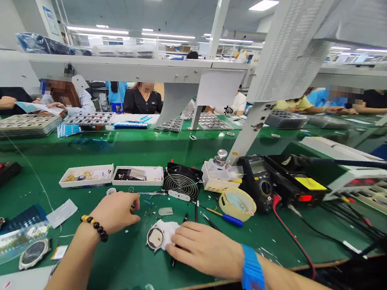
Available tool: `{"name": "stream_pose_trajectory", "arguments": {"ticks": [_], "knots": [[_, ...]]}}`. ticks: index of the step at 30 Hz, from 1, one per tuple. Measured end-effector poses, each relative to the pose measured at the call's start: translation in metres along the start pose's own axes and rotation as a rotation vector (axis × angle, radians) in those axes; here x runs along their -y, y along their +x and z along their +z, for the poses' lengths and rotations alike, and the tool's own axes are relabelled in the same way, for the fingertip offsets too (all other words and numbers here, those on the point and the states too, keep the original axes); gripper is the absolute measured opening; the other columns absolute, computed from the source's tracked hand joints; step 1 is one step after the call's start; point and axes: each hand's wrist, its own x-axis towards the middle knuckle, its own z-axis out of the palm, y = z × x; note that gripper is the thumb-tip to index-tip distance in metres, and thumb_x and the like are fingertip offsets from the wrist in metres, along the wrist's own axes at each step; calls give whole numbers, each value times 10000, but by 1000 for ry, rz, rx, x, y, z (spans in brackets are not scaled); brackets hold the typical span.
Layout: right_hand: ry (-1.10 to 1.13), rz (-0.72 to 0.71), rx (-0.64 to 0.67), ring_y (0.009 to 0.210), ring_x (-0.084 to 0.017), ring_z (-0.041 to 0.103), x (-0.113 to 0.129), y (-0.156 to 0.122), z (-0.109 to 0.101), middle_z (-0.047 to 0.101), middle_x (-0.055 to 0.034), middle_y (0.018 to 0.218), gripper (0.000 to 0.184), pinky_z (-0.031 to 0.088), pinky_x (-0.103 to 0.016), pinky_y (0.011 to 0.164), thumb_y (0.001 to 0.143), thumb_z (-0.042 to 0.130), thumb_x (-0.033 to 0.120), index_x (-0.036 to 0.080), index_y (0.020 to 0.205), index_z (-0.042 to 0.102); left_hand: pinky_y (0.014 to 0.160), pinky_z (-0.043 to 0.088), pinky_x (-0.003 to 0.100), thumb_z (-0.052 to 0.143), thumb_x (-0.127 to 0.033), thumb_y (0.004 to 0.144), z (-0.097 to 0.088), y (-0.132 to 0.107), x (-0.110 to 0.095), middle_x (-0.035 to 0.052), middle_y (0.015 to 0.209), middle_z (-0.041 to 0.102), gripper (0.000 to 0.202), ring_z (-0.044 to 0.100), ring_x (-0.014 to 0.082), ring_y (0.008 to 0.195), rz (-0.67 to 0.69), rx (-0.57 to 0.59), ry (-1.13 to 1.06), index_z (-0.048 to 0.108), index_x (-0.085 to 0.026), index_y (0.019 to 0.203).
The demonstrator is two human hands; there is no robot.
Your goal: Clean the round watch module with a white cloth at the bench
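Watch case (155, 238) touches white cloth (170, 229) under right hand (202, 247). Left hand (115, 213) half-curled nearby; cannot tell either grip.

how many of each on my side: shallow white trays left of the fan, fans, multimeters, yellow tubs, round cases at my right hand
Shallow white trays: 2
Fan: 1
Multimeter: 1
Yellow tub: 1
Round case: 1
Total: 6

Right hand (200, 248) touches white cloth (169, 231) beside watch case (155, 238); left hand (118, 213) nearby.
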Motion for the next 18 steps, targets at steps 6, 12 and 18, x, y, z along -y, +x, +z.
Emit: {"name": "stream_pose_trajectory", "arguments": {"ticks": [6,12,18], "knots": [[132,130,-141,1039,-208,645,-3,-7,-28,690,-90,1185,373,524,-343,858,953,426,145,168,1316,511,648,420,385,634,-84,528,12,4,1,87,631,650,159,639,330,694,-32,46,106,557,-223,541],[337,375,-495,978,-162,683,-19,11,-56,724,-35,1088,415,551,-292,841,894,490,84,257,1268,536,665,450,403,592,-105,595,15,7,0,146,763,698,141,665,361,775,-39,52,179,589,-210,688],[802,599,-927,930,-170,686,-44,57,-39,710,-55,1066,245,570,-337,848,993,497,239,231,1232,548,660,441,369,579,-138,648,18,17,2,143,853,725,147,670,351,844,-53,146,256,620,-198,776]]}}
